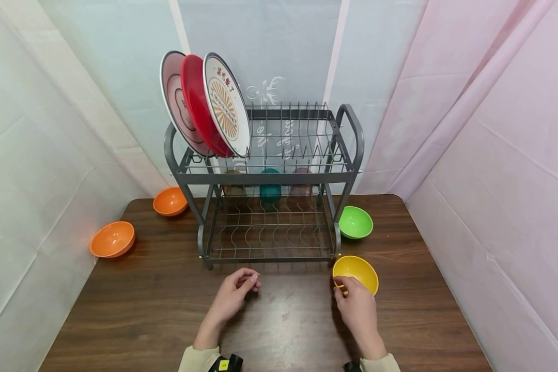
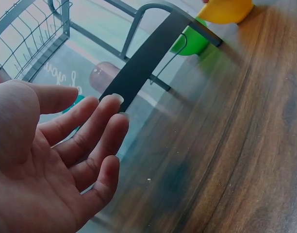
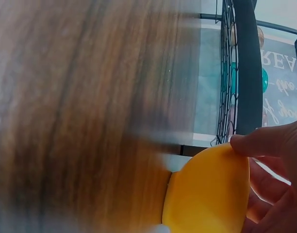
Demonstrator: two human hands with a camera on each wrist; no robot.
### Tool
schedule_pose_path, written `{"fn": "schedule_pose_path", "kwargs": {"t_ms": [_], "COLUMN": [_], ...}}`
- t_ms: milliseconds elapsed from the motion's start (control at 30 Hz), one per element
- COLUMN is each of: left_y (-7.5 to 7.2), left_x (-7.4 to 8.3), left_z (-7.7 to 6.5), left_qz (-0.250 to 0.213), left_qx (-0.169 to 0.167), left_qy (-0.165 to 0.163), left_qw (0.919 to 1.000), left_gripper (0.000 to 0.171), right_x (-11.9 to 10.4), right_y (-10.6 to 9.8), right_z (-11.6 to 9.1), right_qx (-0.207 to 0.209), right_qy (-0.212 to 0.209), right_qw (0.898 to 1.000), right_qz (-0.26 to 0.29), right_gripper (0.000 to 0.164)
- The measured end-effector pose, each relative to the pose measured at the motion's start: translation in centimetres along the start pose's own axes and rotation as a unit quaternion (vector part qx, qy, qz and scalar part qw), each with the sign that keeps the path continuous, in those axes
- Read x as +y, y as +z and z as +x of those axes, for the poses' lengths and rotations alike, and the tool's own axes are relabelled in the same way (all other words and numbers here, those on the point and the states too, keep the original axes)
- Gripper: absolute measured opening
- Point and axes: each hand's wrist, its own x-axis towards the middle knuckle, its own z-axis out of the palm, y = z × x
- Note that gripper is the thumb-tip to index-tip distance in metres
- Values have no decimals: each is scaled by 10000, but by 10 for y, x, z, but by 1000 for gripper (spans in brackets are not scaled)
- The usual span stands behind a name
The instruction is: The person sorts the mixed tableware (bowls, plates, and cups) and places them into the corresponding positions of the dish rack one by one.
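The yellow bowl (image 1: pixel 361 269) stands upright on the table, in front of the rack's right front foot. My right hand (image 1: pixel 357 309) pinches its near left rim; in the right wrist view the thumb (image 3: pixel 245 144) lies on the outer wall and the other fingers are partly hidden behind the rim. My left hand (image 1: pixel 232 293) hovers in front of the dish rack (image 1: pixel 269 259), fingers loosely curled. Its palm holds nothing in the left wrist view. Behind the yellow bowl sits a green bowl (image 1: pixel 356 223), beside the rack's right side.
Three plates lean at the upper tier's left: a pink one (image 1: pixel 173 85), a red one (image 1: pixel 196 98) and a white patterned one (image 1: pixel 228 103). Coloured cups, one teal (image 1: pixel 270 192), show behind the lower tier. Two orange bowls (image 1: pixel 113 239) rest left of the rack. White curtains (image 1: pixel 502 155) enclose the table.
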Motion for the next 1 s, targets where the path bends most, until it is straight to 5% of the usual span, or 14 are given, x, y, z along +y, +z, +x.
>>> {"fn": "schedule_pose_path", "kwargs": {"t_ms": [300,700,1000], "left_y": [0,1,12], "left_x": [2,6,16], "left_z": [-1,0,1], "left_qz": [-42,-222,-72], "left_qx": [254,727,975], "left_qy": [217,552,905], "left_qw": [9994,9956,9911], "left_gripper": [25,17,13], "right_x": [-7,-16,-28], "right_y": [2,-5,-14], "right_z": [-2,0,-1], "right_qx": [-132,593,162], "right_qy": [-60,-647,-358], "right_qw": [9998,9959,9945], "right_qz": [169,206,970], "right_gripper": [24,23,23]}}
